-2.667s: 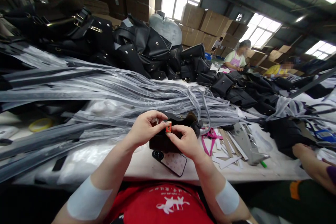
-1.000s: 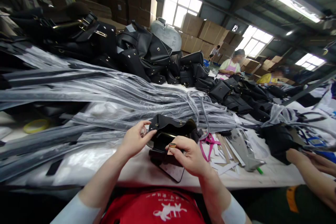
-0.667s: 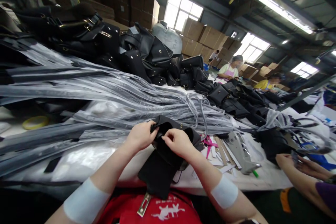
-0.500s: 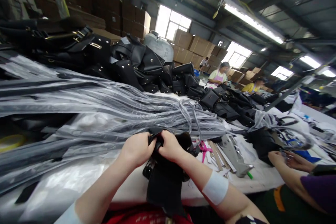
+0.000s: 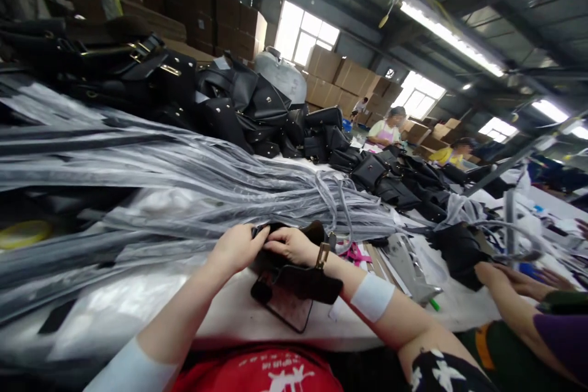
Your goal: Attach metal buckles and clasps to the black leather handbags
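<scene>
the bag [image 5: 303,283] is black with a gold clasp [image 5: 323,255], the shirt [image 5: 225,375] red with white print [image 5: 290,378], the strips [image 5: 184,162] grey.

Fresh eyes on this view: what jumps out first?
Long plastic-wrapped straps spread across the table from the left, with black bags heaped behind them. In front, the left hand and right hand meet at a dark bag that partly hides a phone.

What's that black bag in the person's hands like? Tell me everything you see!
The bag is black and looks like leather, with a brownish inside. A gold-coloured clasp shows at its open flap, which hides part of a phone on the table. The left hand pinches the top edge and the right hand touches it too, so much of the bag is hidden.
</scene>
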Tool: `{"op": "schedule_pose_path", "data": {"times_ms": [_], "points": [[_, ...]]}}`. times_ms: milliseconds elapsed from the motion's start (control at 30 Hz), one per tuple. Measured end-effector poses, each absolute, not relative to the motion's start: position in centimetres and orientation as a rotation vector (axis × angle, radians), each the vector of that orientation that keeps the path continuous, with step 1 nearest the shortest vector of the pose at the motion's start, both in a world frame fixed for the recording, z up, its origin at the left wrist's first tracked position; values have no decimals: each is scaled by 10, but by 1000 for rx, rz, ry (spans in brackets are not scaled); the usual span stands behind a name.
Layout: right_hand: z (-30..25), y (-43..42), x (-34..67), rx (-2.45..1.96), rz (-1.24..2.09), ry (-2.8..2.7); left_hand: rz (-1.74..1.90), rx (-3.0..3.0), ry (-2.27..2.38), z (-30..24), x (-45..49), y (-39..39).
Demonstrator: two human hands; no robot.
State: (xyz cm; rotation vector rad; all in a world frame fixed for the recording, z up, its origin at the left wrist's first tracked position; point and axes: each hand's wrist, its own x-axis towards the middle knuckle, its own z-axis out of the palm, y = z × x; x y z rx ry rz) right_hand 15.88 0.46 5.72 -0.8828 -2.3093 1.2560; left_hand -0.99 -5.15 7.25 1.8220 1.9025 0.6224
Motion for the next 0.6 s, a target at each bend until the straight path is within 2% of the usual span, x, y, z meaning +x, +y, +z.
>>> {"op": "schedule_pose_path", "data": {"times_ms": [233, 367, 600], "points": [[55, 13, 175, -1074, 1114, -2274, 702, 1745, 1931, 67, -14, -52], [66, 11, 176, -1152, 787, -2475, 806, 1713, 1934, 62, -12, -54], [95, -4, 152, -1136, 19, -2955, 832, 1730, 1854, 61, -6, -52]]}}
